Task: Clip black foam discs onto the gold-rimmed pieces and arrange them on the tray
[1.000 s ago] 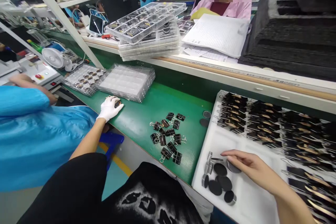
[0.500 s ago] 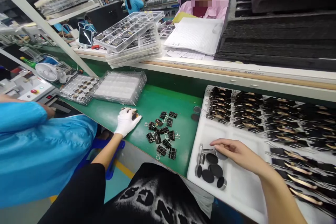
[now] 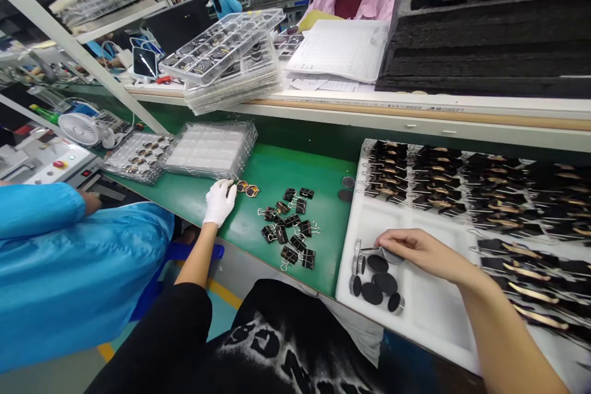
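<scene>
My left hand (image 3: 220, 200), in a white glove, rests on the green bench (image 3: 258, 184) with its fingertips against small round brownish parts (image 3: 247, 188). My bare right hand (image 3: 418, 248) lies in the white tray (image 3: 415, 314), its fingers pinched on a thin dark disc (image 3: 390, 256). Several more black discs (image 3: 378, 283) lie just left of that hand. A loose heap of black binder clips (image 3: 290, 225) sits on the bench between my hands.
Rows of clipped black parts (image 3: 462, 188) fill the tray's far side. Clear blister trays (image 3: 210, 149) lie beyond my left hand; stacked ones (image 3: 231, 68) sit on the raised shelf. A person in blue (image 3: 69, 258) sits at my left, another in pink (image 3: 355, 0) opposite.
My left hand slid right along the bench, bringing the small round parts toward the binder clips. My right hand stayed in the tray by the discs, its fingers closing on one.
</scene>
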### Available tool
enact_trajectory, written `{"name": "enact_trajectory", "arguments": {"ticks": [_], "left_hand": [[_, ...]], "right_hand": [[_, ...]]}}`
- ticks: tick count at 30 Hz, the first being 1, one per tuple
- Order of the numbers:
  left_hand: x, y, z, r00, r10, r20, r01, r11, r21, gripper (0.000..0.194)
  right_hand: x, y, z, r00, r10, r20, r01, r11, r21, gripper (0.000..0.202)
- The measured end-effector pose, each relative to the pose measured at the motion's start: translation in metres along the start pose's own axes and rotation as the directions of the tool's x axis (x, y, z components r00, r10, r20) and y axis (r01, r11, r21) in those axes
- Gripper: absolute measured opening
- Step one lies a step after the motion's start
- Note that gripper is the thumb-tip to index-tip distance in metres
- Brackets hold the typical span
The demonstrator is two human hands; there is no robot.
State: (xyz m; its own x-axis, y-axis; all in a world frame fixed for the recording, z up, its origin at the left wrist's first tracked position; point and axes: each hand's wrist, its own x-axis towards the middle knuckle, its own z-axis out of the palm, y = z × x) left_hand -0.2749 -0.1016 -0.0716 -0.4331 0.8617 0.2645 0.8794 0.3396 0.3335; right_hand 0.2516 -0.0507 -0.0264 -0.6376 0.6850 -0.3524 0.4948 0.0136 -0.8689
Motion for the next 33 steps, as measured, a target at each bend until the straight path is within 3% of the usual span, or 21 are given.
{"name": "enact_trajectory", "arguments": {"ticks": [7, 12, 14, 18, 21, 24, 27, 29, 33], "left_hand": [[-0.02, 0.031, 0.03, 0.994, 0.091, 0.061, -0.094, 0.994, 0.051, 0.043], [-0.015, 0.048, 0.028, 0.965, 0.219, 0.145, -0.229, 0.972, 0.05, 0.05], [-0.001, 0.051, 0.02, 0.898, 0.349, 0.266, -0.366, 0.93, 0.016, 0.048], [0.031, 0.061, 0.012, 0.718, 0.515, 0.467, -0.566, 0.824, -0.039, 0.059], [0.05, 0.074, 0.018, 0.643, 0.557, 0.525, -0.634, 0.772, -0.043, 0.049], [0.065, 0.087, 0.024, 0.597, 0.588, 0.545, -0.674, 0.737, -0.056, 0.04], [0.078, 0.098, 0.021, 0.584, 0.618, 0.527, -0.684, 0.724, -0.091, 0.032], [0.084, 0.111, 0.013, 0.605, 0.635, 0.481, -0.667, 0.734, -0.131, 0.034], [0.08, 0.16, -0.008, 0.656, 0.687, 0.311, -0.636, 0.726, -0.263, 0.039]], "right_hand": [[0.0, 0.008, -0.002, 0.995, 0.032, -0.094, -0.03, 0.999, 0.024, 0.068], [0.001, 0.007, -0.004, 0.995, 0.025, -0.094, -0.021, 0.999, 0.046, 0.065], [0.001, 0.006, -0.004, 0.995, 0.026, -0.099, -0.021, 0.998, 0.055, 0.066], [0.001, 0.01, -0.006, 0.984, 0.051, -0.173, -0.03, 0.992, 0.122, 0.068], [0.001, 0.016, -0.006, 0.964, 0.111, -0.24, -0.044, 0.963, 0.267, 0.066], [0.002, 0.018, -0.005, 0.936, 0.166, -0.312, -0.033, 0.92, 0.391, 0.067], [0.002, 0.008, -0.001, 0.92, 0.148, -0.364, 0.019, 0.909, 0.417, 0.062], [0.002, -0.006, 0.003, 0.907, 0.099, -0.41, 0.074, 0.92, 0.386, 0.056], [0.009, -0.042, 0.013, 0.831, -0.005, -0.556, 0.253, 0.894, 0.369, 0.043]]}}
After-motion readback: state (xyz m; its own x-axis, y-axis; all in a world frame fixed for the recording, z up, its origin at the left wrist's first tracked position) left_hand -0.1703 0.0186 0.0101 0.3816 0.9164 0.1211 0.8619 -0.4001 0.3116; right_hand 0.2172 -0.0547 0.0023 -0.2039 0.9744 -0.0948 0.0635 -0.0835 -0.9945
